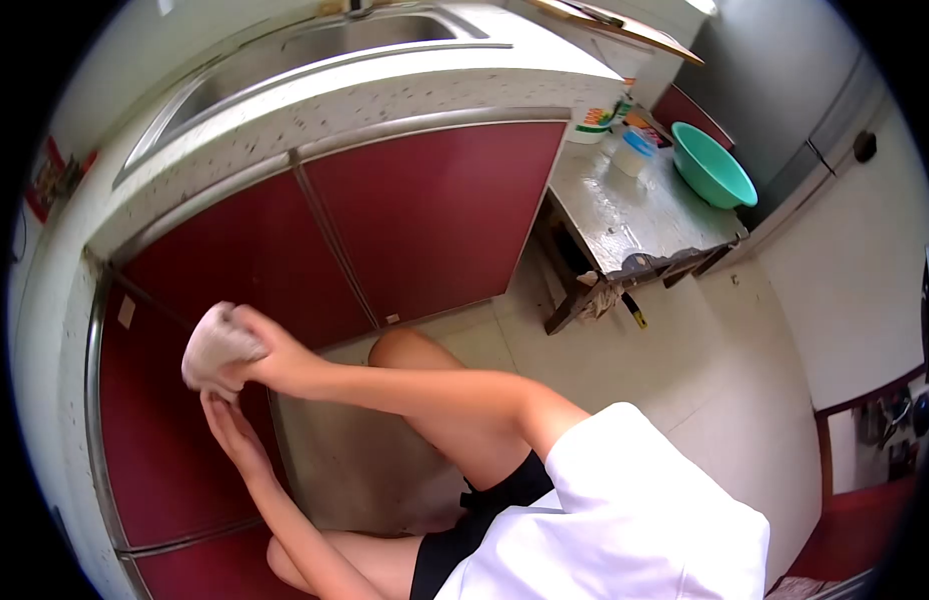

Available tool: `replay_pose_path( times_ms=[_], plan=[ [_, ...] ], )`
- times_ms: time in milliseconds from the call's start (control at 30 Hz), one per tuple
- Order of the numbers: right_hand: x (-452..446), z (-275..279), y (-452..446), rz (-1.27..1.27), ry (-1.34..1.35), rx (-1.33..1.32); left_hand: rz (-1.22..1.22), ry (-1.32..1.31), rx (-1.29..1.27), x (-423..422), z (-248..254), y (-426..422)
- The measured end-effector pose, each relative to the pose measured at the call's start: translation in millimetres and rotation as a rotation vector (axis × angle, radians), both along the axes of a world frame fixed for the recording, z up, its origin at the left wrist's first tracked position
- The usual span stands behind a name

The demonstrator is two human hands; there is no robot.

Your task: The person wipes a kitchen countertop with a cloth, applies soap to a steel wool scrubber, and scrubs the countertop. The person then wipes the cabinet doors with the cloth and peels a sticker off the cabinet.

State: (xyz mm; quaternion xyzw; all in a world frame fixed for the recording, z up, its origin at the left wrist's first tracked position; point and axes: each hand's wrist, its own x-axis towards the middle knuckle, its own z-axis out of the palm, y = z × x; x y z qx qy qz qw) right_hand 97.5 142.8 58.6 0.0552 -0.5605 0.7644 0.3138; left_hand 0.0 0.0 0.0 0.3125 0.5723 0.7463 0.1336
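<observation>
Maroon flat-panelled cabinet doors (pixel 435 200), speckled pale counter (pixel 385 92) at eleven o'clock, crumpled whitish cloth (pixel 217 352) near nine o'clock, bunched in the right hand (pixel 272 357), left hand (pixel 237 438) straight-fingered at its lower edge.

- Cloth (pixel 215 352): blurred, its folds unclear.
- Right hand (pixel 272 357): blurred, some fingers hidden by the cloth.
- Left hand (pixel 237 438): fingertips blurred; whether they touch the cloth cannot be told.
- Tap (pixel 358 8): cut off at the far edge.
- White shirt (pixel 625 510): cut off at the near edge.
- Bottle (pixel 593 124) on the right: label too small to read.
</observation>
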Motion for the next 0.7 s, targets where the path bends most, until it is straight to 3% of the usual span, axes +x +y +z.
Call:
replay_pose_path(
  times_ms=[67, 100, 200, 233, 267, 367, 467, 533, 567, 633, 700],
  plan=[
    [27.7, 10.8, 21.9, -0.211, 0.05, -0.228, -0.194, 0.096, -0.038, -8.5, 17.6, 9.4],
    [114.2, 21.8, 50.0, -0.341, -0.083, -0.262, -0.134, 0.072, -0.127, 45.1, 3.4, 16.0],
    [216.4, 54.2, 126.8, -0.888, 0.015, 0.189, -0.07, 0.133, -0.332, 19.8, -8.8, 7.3],
    [255.2, 64.4, 157.3, -0.986, -0.038, 0.229, -0.071, 0.129, -0.326, 24.6, -15.4, 6.2],
    [278.2, 86.7, 175.2, -1.339, -0.069, 0.425, -0.085, 0.135, -0.37, 25.5, -17.9, 3.9],
    [319.3, 106.5, 252.0, -1.875, -0.022, 0.609, -0.095, 0.144, -0.412, 32.6, -13.6, 3.9],
    [284.9, 111.7, 258.5, -1.992, -0.102, 0.493, -0.149, 0.172, -0.43, 32.2, -19.5, 2.3],
    [231.9, 103.1, 240.9, -1.914, -0.064, 0.623, -0.158, 0.184, -0.462, 28.3, -30.4, 5.9],
    [208.5, 102.3, 220.9, -1.923, -0.068, 0.822, -0.17, 0.199, -0.474, 27.7, -32.1, 9.3],
    [163.6, 91.0, 197.0, -1.679, -0.049, 1.042, -0.189, 0.17, -0.498, 29.1, -37.0, 7.5],
    [186.4, 106.0, 204.7, -1.709, -0.049, 1.138, -0.199, 0.254, -0.579, 22.0, -40.2, -0.4]
  ],
)
